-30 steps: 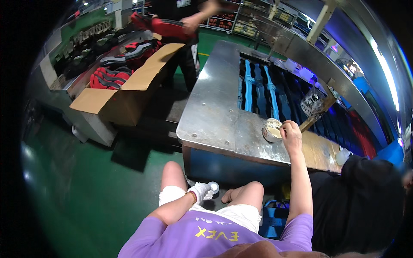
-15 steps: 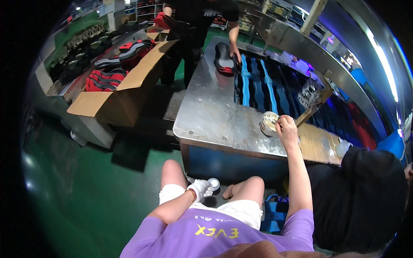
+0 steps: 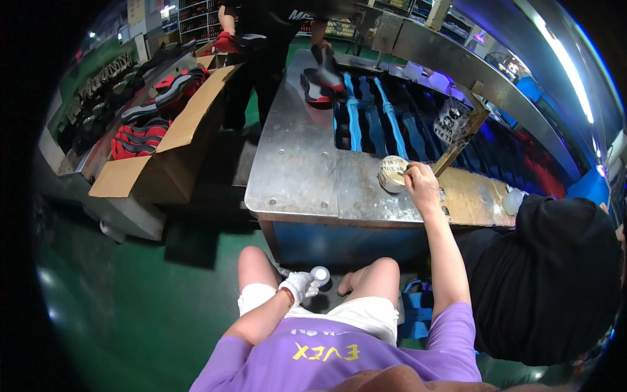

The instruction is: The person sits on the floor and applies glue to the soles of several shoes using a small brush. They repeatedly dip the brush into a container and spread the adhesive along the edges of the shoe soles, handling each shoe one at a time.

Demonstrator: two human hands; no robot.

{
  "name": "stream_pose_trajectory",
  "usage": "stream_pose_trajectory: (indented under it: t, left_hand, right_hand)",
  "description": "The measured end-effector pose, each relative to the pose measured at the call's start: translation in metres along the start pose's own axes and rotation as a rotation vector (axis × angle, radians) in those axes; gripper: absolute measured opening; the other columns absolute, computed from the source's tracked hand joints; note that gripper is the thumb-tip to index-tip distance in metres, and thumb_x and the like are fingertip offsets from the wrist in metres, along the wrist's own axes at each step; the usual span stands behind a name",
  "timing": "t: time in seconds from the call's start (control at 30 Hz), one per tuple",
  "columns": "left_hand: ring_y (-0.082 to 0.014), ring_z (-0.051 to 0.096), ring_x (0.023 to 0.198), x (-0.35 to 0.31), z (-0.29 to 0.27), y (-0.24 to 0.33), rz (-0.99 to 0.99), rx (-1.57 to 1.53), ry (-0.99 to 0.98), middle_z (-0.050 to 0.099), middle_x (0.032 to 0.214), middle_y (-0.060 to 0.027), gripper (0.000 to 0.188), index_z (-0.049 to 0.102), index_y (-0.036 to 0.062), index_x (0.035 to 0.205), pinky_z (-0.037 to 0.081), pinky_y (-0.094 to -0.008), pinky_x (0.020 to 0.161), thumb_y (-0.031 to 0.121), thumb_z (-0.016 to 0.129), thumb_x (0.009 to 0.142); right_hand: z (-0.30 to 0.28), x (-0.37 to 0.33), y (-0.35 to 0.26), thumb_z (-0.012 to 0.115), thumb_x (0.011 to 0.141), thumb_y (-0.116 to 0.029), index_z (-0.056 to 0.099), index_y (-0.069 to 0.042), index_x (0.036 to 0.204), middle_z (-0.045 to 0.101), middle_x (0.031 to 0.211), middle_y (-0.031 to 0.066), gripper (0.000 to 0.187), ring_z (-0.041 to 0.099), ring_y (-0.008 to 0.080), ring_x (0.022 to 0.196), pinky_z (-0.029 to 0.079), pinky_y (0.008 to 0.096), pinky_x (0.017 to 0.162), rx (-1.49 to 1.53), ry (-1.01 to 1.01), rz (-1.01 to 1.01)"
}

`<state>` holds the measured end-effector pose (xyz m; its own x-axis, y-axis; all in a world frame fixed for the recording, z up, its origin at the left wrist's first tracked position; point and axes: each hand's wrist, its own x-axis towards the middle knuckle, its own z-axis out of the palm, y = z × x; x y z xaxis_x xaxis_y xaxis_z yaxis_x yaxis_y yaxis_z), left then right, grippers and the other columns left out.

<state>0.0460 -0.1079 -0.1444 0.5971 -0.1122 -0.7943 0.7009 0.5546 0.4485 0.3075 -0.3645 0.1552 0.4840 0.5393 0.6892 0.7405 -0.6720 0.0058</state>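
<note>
The right hand (image 3: pixel 423 185) is pinching a thin dark tool (image 3: pixel 406 169) in closed fingertips at the mouth of the white tub (image 3: pixel 391 176), which is standing on the metal bench (image 3: pixel 287 173) just beside the bed of blue strips (image 3: pixel 353 124). The gloved left hand (image 3: pixel 299 286) is curling its fingers around a round grey-and-white item (image 3: pixel 320 275), between the knees (image 3: pixel 384 271) and below the bench top. The step in hand is, in this inspection's judgement, loading the tool from the tub; its tip is too small to make out, so contact with the contents is remaining unconfirmed. The next move is likely calling for a steady lift over the tub's rim. As to edges, a slanting wooden post (image 3: pixel 462 138) is rising just beyond the right hand, and a person in black (image 3: pixel 555 281) is crowding the right side. Open room is lying leftward along the bench's front, while at the far end a co-worker's hand (image 3: pixel 322 49) is holding a blurred sole (image 3: pixel 328 73)
</note>
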Motion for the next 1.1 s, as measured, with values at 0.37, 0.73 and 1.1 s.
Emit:
stream_pose_trajectory:
  t: [0.37,0.73,1.1]
  left_hand:
    - [-0.0206,0.061,0.062,0.001,-0.005,-0.001,0.023,-0.012,-0.059,0.066,0.081,-0.0101,0.021,0.063,0.0014,0.112,0.053,-0.0306,0.052,0.013,0.052,0.099]
    - [-0.0218,0.066,0.07,-0.016,0.008,-0.001,0.165,0.016,-0.015,0.068,0.081,-0.0105,0.024,0.067,0.0047,0.091,0.059,-0.034,0.063,0.024,0.058,0.103]
    - [-0.0334,0.065,0.105,-0.105,0.056,0.053,1.434,0.808,0.138,0.069,0.113,-0.0157,0.02,0.072,0.0076,0.105,0.052,-0.0423,0.09,0.016,0.071,0.087]
  right_hand:
    - [-0.008,0.002,-0.014,0.073,0.083,-0.008,0.065,-0.005,0.09,0.069,0.109,0.0106,0.01,0.064,0.03,0.102,0.047,0.0423,0.089,-0.038,0.076,0.06]
    - [-0.003,0.002,-0.015,0.074,0.081,-0.011,0.067,-0.008,0.088,0.07,0.107,0.0076,0.01,0.065,0.0289,0.1,0.047,0.0439,0.084,-0.001,0.207,0.069]
    - [-0.008,0.006,-0.015,0.072,0.084,-0.009,0.066,-0.005,0.089,0.07,0.107,0.0103,0.008,0.065,0.0308,0.099,0.047,0.0438,0.085,0.024,0.198,0.06]
